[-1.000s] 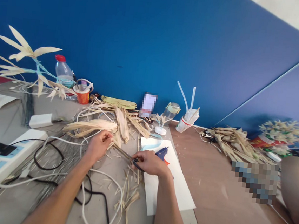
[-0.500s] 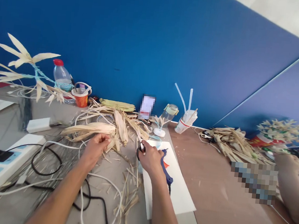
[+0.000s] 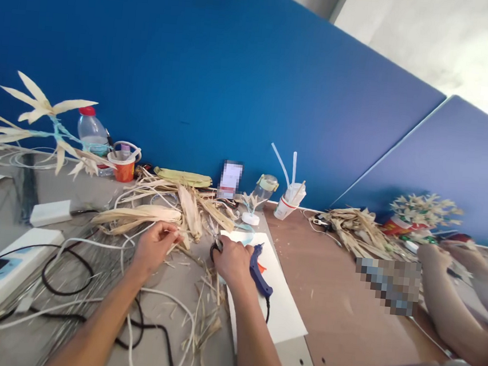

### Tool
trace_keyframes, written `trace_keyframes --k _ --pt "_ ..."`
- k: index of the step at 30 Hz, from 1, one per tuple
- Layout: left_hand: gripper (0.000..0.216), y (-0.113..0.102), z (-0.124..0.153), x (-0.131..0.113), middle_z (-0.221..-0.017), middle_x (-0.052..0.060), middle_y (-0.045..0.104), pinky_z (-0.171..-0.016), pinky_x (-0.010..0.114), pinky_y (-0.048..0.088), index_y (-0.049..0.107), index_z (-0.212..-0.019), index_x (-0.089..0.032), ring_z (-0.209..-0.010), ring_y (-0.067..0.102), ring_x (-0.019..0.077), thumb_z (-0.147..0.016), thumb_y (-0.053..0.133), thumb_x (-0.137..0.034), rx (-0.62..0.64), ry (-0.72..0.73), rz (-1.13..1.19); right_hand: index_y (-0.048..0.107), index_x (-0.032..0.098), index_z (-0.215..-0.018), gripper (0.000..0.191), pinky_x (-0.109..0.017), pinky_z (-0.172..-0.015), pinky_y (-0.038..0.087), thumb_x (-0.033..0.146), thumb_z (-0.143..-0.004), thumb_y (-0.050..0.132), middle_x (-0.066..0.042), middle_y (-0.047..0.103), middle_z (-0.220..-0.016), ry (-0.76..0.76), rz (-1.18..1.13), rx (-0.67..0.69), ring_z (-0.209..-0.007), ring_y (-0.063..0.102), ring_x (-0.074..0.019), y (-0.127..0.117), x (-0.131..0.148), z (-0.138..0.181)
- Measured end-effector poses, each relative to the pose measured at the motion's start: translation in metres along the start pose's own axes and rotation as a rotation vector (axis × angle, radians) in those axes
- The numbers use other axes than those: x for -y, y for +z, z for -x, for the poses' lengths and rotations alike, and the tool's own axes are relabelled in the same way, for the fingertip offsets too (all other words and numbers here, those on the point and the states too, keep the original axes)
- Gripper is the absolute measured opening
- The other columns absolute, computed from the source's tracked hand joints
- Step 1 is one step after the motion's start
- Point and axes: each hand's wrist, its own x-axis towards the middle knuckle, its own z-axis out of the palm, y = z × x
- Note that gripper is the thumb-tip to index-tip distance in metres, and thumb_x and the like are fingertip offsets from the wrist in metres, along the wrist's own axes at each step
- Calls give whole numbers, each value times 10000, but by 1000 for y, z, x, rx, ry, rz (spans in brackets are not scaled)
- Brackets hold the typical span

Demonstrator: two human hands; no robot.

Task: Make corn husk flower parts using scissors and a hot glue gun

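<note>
My left hand [image 3: 155, 248] is closed in a pinch over the grey table, with a small pale piece of corn husk [image 3: 172, 248] at the fingertips. Scissors [image 3: 214, 250] with black handles are in my right hand [image 3: 235, 258], whose fingers are wrapped round the loops; its palm side is hidden. Dried corn husks [image 3: 139, 218] lie just beyond my left hand. A blue glue gun [image 3: 260, 271] rests on white paper [image 3: 285, 316] to the right of my right hand. A small husk flower [image 3: 254, 201] stands on a white round base behind it.
White and black cables loop around a power strip [image 3: 16, 256] at left. Along the blue partition [image 3: 153, 53] stand a husk plant [image 3: 56, 116], a bottle [image 3: 92, 129], an orange cup [image 3: 123, 167], a jar [image 3: 266, 188] and a paper cup [image 3: 287, 205]. Another person's arms [image 3: 444, 294] are at right.
The view has swung to the right, bringing more of the other person's arms into sight. My hands keep their pinch and scissors grip near the husks.
</note>
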Motion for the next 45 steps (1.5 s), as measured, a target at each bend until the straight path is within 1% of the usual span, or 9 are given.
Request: trace_keyframes --k 10,15,19,23,26,30,35,38,45 --pt "262 1 3 -17 -548 -52 548 -555 248 419 524 -671 -183 -516 514 100 -554 733 -291 -21 -94 332 551 150 -1140 413 -391 -803 412 395 -809 533 -172 688 -1011 -99 -20 148 -967 636 -305 -10 -9 -10" --pt "265 -2 5 -22 -615 -44 568 -557 220 421 523 -663 -177 -525 493 72 -560 764 -215 72 -146 570 601 147 -1130 341 -343 -746 460 311 -852 490 -175 673 -1024 -25 -101 -15 -919 652 -278 -19 -8 -13" --pt "248 0 7 -22 -624 -35 580 -534 188 404 548 -672 -168 -527 500 66 -581 777 -192 108 -121 632 669 160 -1050 283 -311 -886 442 169 -841 478 -126 649 -1101 -226 -484 -213 -1005 615 -208 -16 2 -10" --pt "244 4 10 -21 -606 -41 575 -513 172 394 562 -678 -164 -511 490 60 -581 785 -184 109 -135 640 684 182 -1035 304 -282 -772 483 199 -743 603 -85 636 -1128 -424 -914 -118 -896 607 -179 7 24 -7" --pt "250 8 13 -20 -581 -39 575 -505 172 393 564 -667 -158 -504 490 64 -569 791 -197 123 -161 623 687 185 -993 296 -272 -648 469 225 -709 611 -53 680 -955 -323 -1131 -54 -667 575 -137 28 39 -8" --pt "246 10 15 -19 -581 -37 579 -511 180 398 579 -672 -153 -501 490 66 -563 791 -215 133 -188 586 682 172 -755 149 -249 -599 424 260 -683 587 2 630 -652 -212 -1355 -42 -601 535 -132 38 40 -15" --pt "241 4 11 -19 -982 7 642 -544 202 415 595 -681 -147 -539 486 38 -559 791 -217 42 -140 523 653 168 -664 123 -231 -537 345 262 -644 576 41 528 -541 -97 -1339 -120 -518 430 -104 20 18 -22" --pt "250 3 11 -19 -1120 38 618 -542 218 407 600 -702 -147 -542 474 38 -568 791 -235 88 -132 423 654 165 -662 141 -229 -528 319 284 -655 579 45 504 -533 -116 -1312 -86 -512 401 -99 13 8 -21" --pt "282 10 15 -13 -891 27 668 -528 215 360 570 -749 -160 -507 449 52 -638 765 -331 234 -178 305 629 170 -647 127 -226 -539 303 282 -668 574 40 510 -555 -168 -1327 22 -539 398 -99 15 3 -18"
